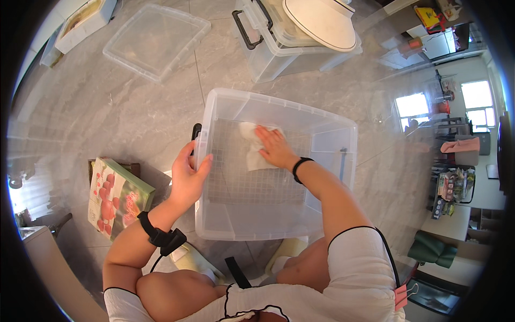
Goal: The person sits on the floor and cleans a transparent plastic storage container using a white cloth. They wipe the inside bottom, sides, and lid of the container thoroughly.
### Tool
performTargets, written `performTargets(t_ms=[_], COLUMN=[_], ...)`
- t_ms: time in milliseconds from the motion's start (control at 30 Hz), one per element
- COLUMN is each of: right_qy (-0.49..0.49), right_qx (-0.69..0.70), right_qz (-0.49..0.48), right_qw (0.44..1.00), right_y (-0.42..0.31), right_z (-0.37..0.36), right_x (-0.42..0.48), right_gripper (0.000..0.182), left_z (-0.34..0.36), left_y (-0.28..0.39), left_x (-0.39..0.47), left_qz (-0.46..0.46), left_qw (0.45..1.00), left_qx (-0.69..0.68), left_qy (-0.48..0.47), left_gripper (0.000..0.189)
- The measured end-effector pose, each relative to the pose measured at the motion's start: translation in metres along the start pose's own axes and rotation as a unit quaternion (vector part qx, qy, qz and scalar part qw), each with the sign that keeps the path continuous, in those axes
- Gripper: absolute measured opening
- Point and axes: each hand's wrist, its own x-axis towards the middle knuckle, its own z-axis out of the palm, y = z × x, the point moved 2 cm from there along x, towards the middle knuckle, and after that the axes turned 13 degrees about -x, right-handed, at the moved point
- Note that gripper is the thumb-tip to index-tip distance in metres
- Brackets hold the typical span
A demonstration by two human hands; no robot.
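A clear plastic storage bin (257, 223) stands open-topped on the floor in front of me, with a grid pattern across its bottom. My left hand (191, 173) grips the bin's left rim, thumb on the inner side, near a black handle (196, 132). Inside the bin, my right hand (275, 147) lies flat, palm down, on a white cloth or paper wipe (257, 158), pressing it against the bottom. The fingers are slightly spread, and the palm side is hidden.
A clear plastic lid (157, 42) lies on the floor at the upper left. Beyond the bin stands another lidded storage box (273, 60) with a white visor-like item (322, 24) on top. A fruit-printed carton (116, 197) is left of my left hand.
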Motion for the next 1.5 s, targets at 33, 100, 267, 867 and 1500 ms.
performTargets(t_ms=[33,100,267,867,1500], right_qy=[-0.011,-0.036,0.046,-0.053,0.094], right_qx=[-0.013,-0.047,-0.005,0.035,-0.046], right_qz=[0.021,0.120,0.425,-0.423,-0.102], right_qw=[1.000,0.991,0.904,0.904,0.989], right_y=[0.010,0.023,0.032,-0.062,-0.082], right_z=[0.003,0.002,0.034,-0.013,-0.010], right_x=[-0.017,-0.053,-0.072,-0.029,0.083], right_gripper=[0.065,0.065,0.070,0.071,0.060], left_z=[0.000,-0.003,0.004,-0.001,0.005], left_y=[-0.001,-0.008,-0.005,-0.001,0.003], left_x=[0.000,0.000,0.000,0.002,0.002], left_qz=[0.003,0.014,0.007,-0.017,-0.013], left_qw=[1.000,1.000,1.000,1.000,0.999], left_qx=[0.002,0.001,-0.010,0.015,0.040], left_qy=[-0.002,0.004,-0.004,-0.013,-0.003], left_gripper=[0.040,0.040,0.039,0.045,0.043])
